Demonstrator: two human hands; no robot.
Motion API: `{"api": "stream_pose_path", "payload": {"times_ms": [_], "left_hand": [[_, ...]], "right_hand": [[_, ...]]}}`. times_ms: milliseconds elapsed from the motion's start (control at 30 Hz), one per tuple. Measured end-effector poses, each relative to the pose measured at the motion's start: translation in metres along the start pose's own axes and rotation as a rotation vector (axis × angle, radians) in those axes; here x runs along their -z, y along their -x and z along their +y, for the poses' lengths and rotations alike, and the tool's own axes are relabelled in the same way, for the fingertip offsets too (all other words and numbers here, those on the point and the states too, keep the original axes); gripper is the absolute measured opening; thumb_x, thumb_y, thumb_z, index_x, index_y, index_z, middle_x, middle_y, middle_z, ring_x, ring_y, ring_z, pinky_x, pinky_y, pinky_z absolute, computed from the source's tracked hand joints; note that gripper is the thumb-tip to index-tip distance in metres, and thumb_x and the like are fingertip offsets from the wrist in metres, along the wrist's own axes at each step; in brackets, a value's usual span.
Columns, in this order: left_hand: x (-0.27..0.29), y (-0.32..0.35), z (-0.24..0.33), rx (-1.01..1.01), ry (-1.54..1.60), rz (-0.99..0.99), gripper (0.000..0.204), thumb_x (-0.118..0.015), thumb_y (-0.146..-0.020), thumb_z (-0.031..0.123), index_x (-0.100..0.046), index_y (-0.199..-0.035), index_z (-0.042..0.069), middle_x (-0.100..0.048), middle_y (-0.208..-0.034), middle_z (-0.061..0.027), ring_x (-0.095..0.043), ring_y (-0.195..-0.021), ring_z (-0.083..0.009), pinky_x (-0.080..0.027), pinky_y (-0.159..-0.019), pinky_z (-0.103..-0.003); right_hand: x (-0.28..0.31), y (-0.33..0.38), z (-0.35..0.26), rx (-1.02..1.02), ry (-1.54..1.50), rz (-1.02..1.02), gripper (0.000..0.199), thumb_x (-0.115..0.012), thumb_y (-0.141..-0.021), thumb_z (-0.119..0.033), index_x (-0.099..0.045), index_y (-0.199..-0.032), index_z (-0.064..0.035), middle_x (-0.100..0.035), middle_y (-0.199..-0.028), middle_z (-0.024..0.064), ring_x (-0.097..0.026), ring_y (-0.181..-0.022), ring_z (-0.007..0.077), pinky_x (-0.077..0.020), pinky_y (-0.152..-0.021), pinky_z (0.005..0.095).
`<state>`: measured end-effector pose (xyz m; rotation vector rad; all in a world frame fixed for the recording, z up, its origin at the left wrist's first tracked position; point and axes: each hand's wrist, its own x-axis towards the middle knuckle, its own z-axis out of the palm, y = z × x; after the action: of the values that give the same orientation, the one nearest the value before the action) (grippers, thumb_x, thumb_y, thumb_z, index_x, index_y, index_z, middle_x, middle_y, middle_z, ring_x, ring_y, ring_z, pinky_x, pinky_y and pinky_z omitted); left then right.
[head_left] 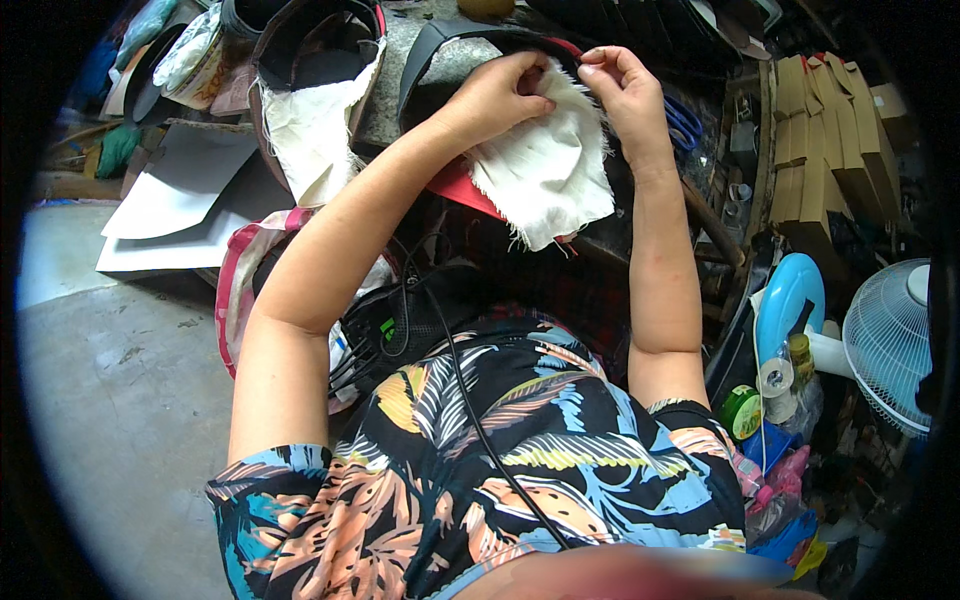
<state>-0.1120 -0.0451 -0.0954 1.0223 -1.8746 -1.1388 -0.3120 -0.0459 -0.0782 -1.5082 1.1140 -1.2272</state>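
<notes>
a piece of white frayed cloth [545, 190] is draped over the front of a black curved piece [422, 65] at a cluttered workplace, with both bare hands raised to its upper part. the cloth is met from the upper left by the left hand [503, 95], its fingers curled and its thumb laid on the fabric a little apart from the forefinger; whether a fold is pinched between them cannot be told. at the cloth's upper right edge, the thumb and forefinger of the right hand [628, 100] are brought close together beside a strip of red trim [565, 47], and whether anything is grasped there cannot be made out. most of the cloth is left hanging below the fingertips, its ragged lower edge well clear of both hands, and a red panel [468, 190] is partly covered by it. to the left, a dark rounded piece [262, 100] is seen with a second white cloth [312, 145] hung down its front, near white sheets [185, 185]. on the right, cardboard boxes [830, 140] are stacked above a white fan [890, 335].
</notes>
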Motion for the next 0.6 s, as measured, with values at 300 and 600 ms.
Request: {"api": "stream_pose_path", "payload": {"times_ms": [300,600], "left_hand": [[0.013,0.014,0.008,-0.103,0.238,-0.039,0.036,-0.053,-0.098,0.036,-0.061,-0.092,0.002,-0.06,-0.08,-0.0062,-0.056,-0.076,-0.0143,-0.044,-0.075,-0.025],[-0.003,0.007,0.016,-0.288,-0.649,0.302,0.045,-0.082,-0.074,0.039,-0.069,-0.103,0.007,-0.069,-0.093,-0.0115,-0.07,-0.081,-0.0299,-0.056,-0.073,-0.038]], "right_hand": [[0.003,0.003,-0.007,-0.229,-0.196,-0.035,0.017,-0.067,-0.091,-0.008,-0.059,-0.106,-0.0109,-0.061,-0.081,-0.0066,-0.048,-0.058,-0.0014,-0.0312,-0.046,0.0137],[0.003,0.01,-0.007,-0.205,-0.16,-0.077,0.024,-0.077,-0.089,-0.02,-0.062,-0.105,-0.0096,-0.069,-0.085,0.0013,-0.06,-0.07,0.0041,-0.043,-0.056,0.017]]}}
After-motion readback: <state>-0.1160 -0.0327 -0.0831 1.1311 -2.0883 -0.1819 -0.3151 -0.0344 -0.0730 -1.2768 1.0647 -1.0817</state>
